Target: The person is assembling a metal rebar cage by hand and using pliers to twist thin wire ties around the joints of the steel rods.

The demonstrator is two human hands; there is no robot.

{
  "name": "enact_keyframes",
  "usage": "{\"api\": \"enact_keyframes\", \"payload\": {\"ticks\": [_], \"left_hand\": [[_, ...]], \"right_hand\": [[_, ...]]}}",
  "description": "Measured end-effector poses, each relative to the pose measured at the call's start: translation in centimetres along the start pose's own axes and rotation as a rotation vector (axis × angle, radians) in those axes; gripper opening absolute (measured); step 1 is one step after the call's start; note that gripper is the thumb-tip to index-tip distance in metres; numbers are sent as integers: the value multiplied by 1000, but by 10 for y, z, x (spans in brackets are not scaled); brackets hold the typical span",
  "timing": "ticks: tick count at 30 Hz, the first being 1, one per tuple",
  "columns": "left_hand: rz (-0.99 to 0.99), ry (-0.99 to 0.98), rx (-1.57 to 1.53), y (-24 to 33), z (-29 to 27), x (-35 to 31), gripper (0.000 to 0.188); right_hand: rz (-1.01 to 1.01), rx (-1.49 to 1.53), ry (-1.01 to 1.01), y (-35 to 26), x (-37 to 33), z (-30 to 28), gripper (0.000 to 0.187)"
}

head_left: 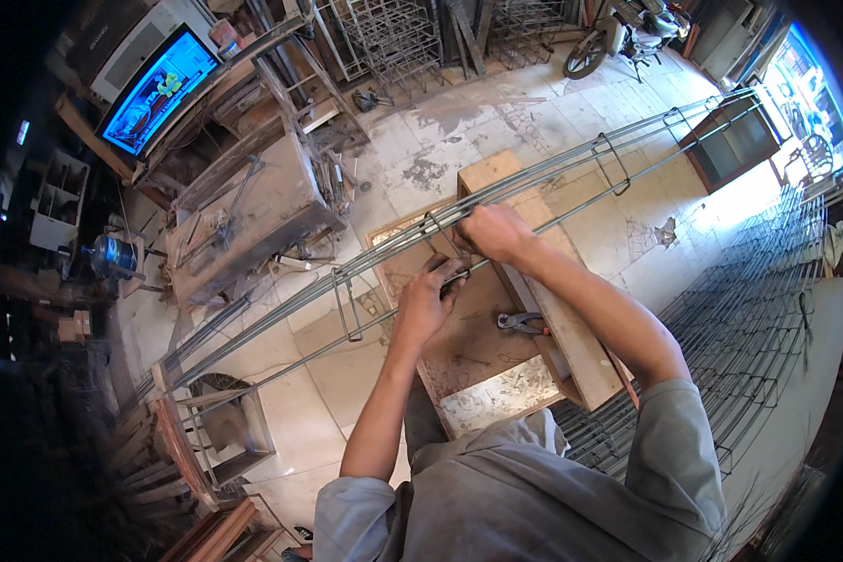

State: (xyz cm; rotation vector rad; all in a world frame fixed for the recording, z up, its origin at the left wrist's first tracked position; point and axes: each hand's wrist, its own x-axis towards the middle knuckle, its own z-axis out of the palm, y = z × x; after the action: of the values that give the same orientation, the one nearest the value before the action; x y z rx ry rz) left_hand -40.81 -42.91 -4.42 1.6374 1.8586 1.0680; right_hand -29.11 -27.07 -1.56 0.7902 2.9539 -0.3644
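Note:
A long bundle of thin steel rods (pixel 553 173) with bent-wire stirrups (pixel 348 304) spans the view diagonally, from lower left to upper right. Both my hands work at one stirrup near its middle. My right hand (pixel 498 232) is closed at the stirrup's side, its fingers curled in beside the upper rods. Below and to the left, my left hand (pixel 428 298) is closed beside the lower rod; a small dark piece shows at its fingertips, too little visible to name. Pincers (pixel 523 323) with red and grey handles lie on the wooden bench under my hands.
A wooden box-like bench (pixel 581 361) stands under the rods, and a wooden stand (pixel 183 440) is at their left end. Wire mesh cages (pixel 740 309) lie at right. A workbench (pixel 253 220), a lit screen (pixel 159 89) and a motorcycle (pixel 618 37) are farther back.

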Motion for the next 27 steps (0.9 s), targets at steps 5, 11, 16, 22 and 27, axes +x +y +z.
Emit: {"api": "enact_keyframes", "payload": {"ticks": [5,11,16,22,27], "left_hand": [[109,-116,31,-2,-8,14,26],[202,-149,1,-2,-10,21,24],[171,-122,-7,2,-5,19,23],[158,-66,31,1,-7,10,22],[132,-1,41,2,1,6,22]], "right_hand": [[-21,-134,28,-3,3,6,15],[-28,-109,78,2,2,12,14],[32,125,539,-4,-34,16,17],[590,874,853,-120,-107,79,12],[490,2017,851,-97,-85,131,53]]}}
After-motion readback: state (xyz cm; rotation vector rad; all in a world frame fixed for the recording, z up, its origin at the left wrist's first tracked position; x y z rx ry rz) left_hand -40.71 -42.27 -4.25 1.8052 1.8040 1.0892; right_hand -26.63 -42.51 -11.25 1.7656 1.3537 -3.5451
